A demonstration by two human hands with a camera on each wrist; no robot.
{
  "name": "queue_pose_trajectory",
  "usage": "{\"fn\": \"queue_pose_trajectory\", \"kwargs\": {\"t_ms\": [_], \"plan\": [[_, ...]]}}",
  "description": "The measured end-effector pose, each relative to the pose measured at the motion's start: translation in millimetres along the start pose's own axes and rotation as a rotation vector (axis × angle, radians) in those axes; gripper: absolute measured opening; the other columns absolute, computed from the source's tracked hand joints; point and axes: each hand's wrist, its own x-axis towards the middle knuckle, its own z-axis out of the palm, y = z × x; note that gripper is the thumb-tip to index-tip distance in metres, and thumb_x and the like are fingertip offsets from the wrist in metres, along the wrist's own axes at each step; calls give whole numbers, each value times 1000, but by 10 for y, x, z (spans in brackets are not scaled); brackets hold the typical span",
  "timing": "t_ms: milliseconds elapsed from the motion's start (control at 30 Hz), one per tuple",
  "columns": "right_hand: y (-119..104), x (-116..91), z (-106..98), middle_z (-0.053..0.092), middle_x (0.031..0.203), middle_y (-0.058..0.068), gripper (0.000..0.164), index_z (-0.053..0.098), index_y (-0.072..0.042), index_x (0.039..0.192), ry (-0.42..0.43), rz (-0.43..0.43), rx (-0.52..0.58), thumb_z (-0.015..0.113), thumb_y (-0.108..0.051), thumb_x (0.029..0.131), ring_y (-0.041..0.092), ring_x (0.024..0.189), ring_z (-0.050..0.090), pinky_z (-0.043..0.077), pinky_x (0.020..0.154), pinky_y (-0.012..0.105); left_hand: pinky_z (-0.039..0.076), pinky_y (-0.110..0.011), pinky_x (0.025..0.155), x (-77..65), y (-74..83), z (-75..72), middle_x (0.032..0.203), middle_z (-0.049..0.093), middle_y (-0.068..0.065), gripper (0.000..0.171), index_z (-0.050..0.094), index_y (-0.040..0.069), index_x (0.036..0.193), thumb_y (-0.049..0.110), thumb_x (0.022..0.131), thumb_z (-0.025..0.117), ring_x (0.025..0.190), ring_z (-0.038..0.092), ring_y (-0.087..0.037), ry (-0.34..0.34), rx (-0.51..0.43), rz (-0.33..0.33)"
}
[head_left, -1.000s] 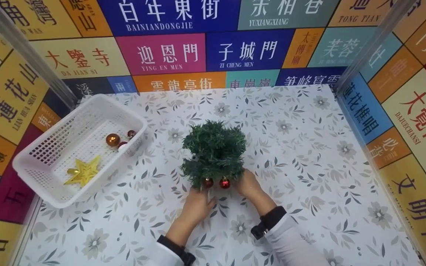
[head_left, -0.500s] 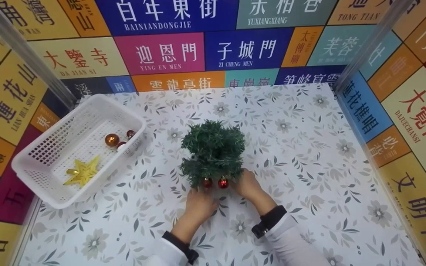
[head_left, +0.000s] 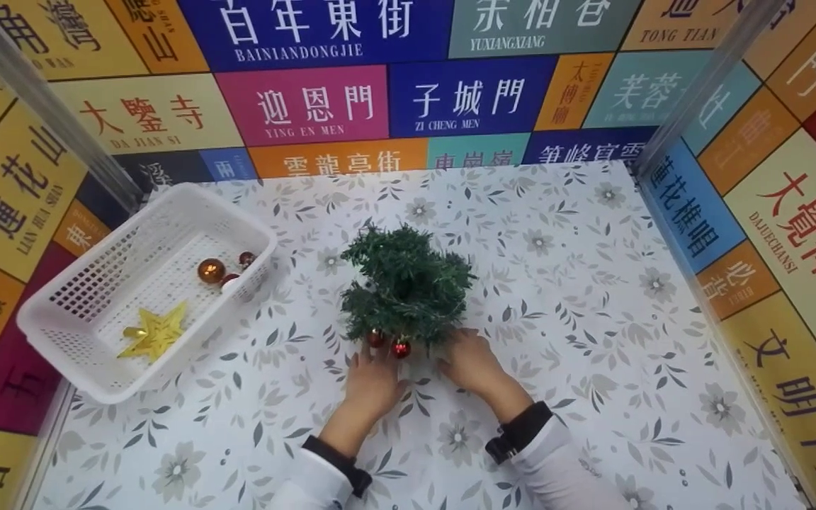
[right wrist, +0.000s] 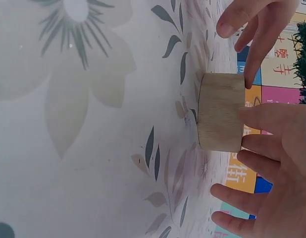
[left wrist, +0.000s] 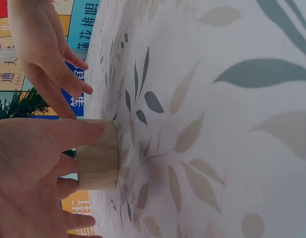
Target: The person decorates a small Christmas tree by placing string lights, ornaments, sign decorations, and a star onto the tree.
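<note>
A small artificial Christmas tree stands on the patterned table, its round wooden base hidden under the branches in the head view. Two red baubles, one brighter than the other, hang on its near side. My left hand holds the base from the left, thumb across the wood and fingers behind it in the left wrist view. From the right, my right hand touches the upper edge of the base with fingertips, its other fingers straight and spread.
At the left stands a white perforated basket. Inside lie a yellow star, an orange bauble and a few smaller baubles. Wall panels with printed signs enclose the table at the back and sides.
The tree has turned, and its red baubles have swung to the left. My left hand has shifted a little with its fingers more spread; the right hand stays by the base.
</note>
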Motion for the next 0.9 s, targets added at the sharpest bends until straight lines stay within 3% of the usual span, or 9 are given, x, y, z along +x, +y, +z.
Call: {"fn": "queue_pose_trajectory", "kwargs": {"t_ms": [100, 200, 333, 500, 633, 733, 900], "plan": [[-30, -23, -3, 58, 127, 21, 41, 62, 5, 121, -15, -19, -27, 66, -15, 85, 48, 108, 54, 46, 84, 60, 37, -56, 107, 8, -26, -5, 146, 45, -16, 61, 54, 5, 135, 37, 86, 69, 138, 34, -43, -12, 14, -18], [-74, -46, -17, 56, 132, 20, 51, 55, 1, 132, -25, -19, -44, 66, -17, 85, 49, 107, 53, 47, 79, 59, 38, -57, 104, 17, -47, -13, 143, 47, -19, 59, 55, 5, 134, 32, 83, 72, 136, 36, -45, 27, 1, -28], [-122, -76, -11, 57, 132, 18, 53, 55, -4, 134, -11, -39, -71, 69, -18, 85, 49, 105, 53, 48, 74, 57, 39, -58, 103, 36, -73, -18, 140, 52, -17, 60, 54, 8, 136, 27, 82, 72, 135, 38, -45, 61, -15, -30], [-175, -142, 30, 61, 126, 17, 57, 52, -7, 137, -17, -18, -129, 69, -22, 85, 45, 104, 55, 47, 76, 55, 41, -58, 100, 74, -104, -19, 141, 54, -9, 57, 54, 7, 136, 27, 85, 69, 133, 41, -42, 89, 17, -8], [-212, -183, 53, 64, 120, 15, 57, 54, -4, 135, -3, -28, -174, 68, -22, 83, 42, 99, 57, 46, 76, 53, 41, -59, 100, 125, -129, -12, 143, 51, -10, 54, 53, 5, 136, 28, 88, 66, 133, 41, -43, 74, 28, -12], [-226, -190, 53, 65, 117, 15, 54, 55, -4, 134, -10, -24, -171, 67, -21, 83, 42, 100, 56, 46, 78, 53, 40, -58, 102, 166, -141, -10, 145, 49, -10, 53, 52, 5, 137, 27, 90, 63, 135, 39, -43, 52, 39, -30], [-229, -191, 39, 65, 116, 15, 53, 56, -6, 134, -49, 4, -147, 66, -22, 85, 43, 106, 54, 44, 83, 55, 42, -57, 100, 204, -152, -32, 145, 49, -7, 49, 54, 7, 136, 26, 91, 61, 135, 40, -40, 77, 49, -50]]}}
